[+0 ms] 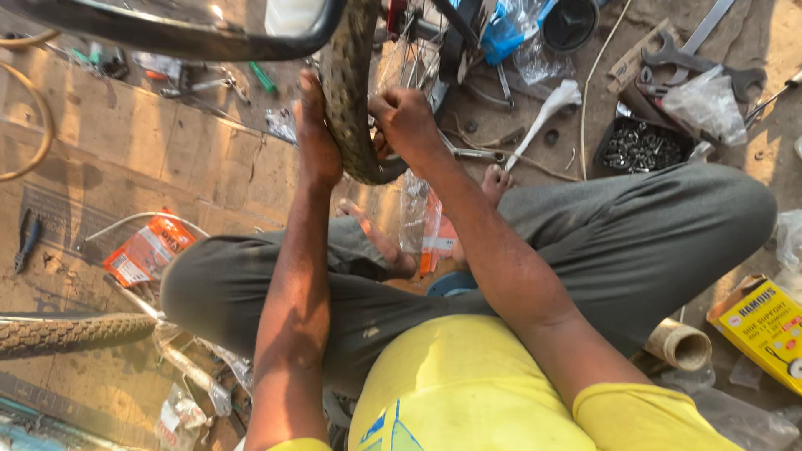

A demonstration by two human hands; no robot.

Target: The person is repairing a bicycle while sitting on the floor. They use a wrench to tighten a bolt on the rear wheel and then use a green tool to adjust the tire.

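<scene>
Black rubber bicycle tyre [351, 100] was gripped at 12 o'clock by both hands, left hand [316, 134] flat against its tread, right hand [405, 121] clenched around its rim side.
</scene>
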